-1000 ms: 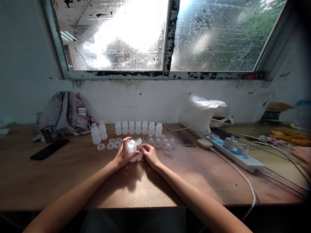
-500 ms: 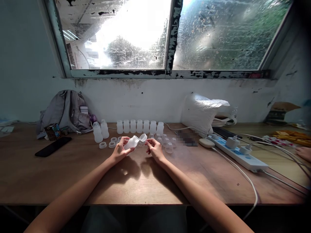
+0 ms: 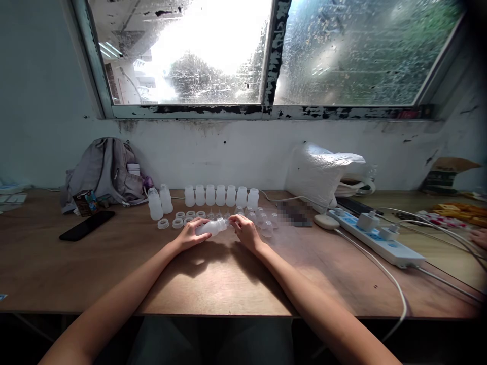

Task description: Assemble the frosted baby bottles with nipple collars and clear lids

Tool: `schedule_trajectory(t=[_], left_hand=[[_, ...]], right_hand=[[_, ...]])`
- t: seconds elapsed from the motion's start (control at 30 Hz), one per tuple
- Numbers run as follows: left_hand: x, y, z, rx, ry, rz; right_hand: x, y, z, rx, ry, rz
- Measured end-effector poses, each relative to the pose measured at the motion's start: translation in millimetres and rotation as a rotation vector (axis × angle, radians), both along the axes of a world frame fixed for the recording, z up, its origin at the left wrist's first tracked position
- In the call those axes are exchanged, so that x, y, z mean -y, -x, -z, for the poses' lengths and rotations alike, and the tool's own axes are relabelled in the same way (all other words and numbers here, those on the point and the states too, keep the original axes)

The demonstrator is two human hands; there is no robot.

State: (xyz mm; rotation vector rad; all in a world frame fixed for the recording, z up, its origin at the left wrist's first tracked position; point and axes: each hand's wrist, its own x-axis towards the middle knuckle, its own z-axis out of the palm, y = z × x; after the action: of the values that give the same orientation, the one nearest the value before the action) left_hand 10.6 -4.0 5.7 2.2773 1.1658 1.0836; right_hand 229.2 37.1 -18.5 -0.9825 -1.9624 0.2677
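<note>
My left hand (image 3: 192, 234) is wrapped round a frosted baby bottle (image 3: 209, 227), tipped on its side above the table with its neck to the right. A white collar ring (image 3: 221, 223) sits at the bottle's mouth. The fingers of my right hand (image 3: 244, 230) pinch the clear teat at that end; they partly hide it. Behind my hands, several loose collar rings (image 3: 178, 222) and clear teats (image 3: 211, 215) lie on the table. Clear domed caps (image 3: 267, 231) are grouped right of my right hand.
Several open bottles (image 3: 210, 195) stand in a row near the wall. Two bottles with teats (image 3: 154, 204) stand at left, near a black phone (image 3: 87, 226) and grey backpack (image 3: 104, 175). At right are a white bag (image 3: 312, 175), a power strip (image 3: 376, 238) and another person's hand (image 3: 478, 237).
The collar ring, tilted off the bottle's mouth before, now lines up with the neck. The bottle has tipped flatter, and my right hand has closed in on the teat end.
</note>
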Motion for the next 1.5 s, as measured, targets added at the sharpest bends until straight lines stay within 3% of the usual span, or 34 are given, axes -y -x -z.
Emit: schedule_trajectory(t=[0.5, 0.8, 1.13, 1.37, 1.5], left_hand=[[-3, 7, 0.7, -0.038, -0.015, 0.051], [-6, 11, 3.2, -0.144, -0.048, 0.089], [-3, 9, 1.6, -0.158, -0.060, 0.110], [-5, 11, 2.7, -0.131, -0.040, 0.113], [-5, 12, 2.7, -0.124, -0.036, 0.111]], right_hand=[[6, -1, -7.3, 0.084, 0.011, -0.081], [11, 0, -16.2, 0.039, 0.291, -0.165], [13, 1, -18.4, 0.004, 0.323, -0.192], [9, -1, -14.5, -0.127, 0.509, -0.337], [7, -1, -12.4, -0.146, 0.471, -0.321]])
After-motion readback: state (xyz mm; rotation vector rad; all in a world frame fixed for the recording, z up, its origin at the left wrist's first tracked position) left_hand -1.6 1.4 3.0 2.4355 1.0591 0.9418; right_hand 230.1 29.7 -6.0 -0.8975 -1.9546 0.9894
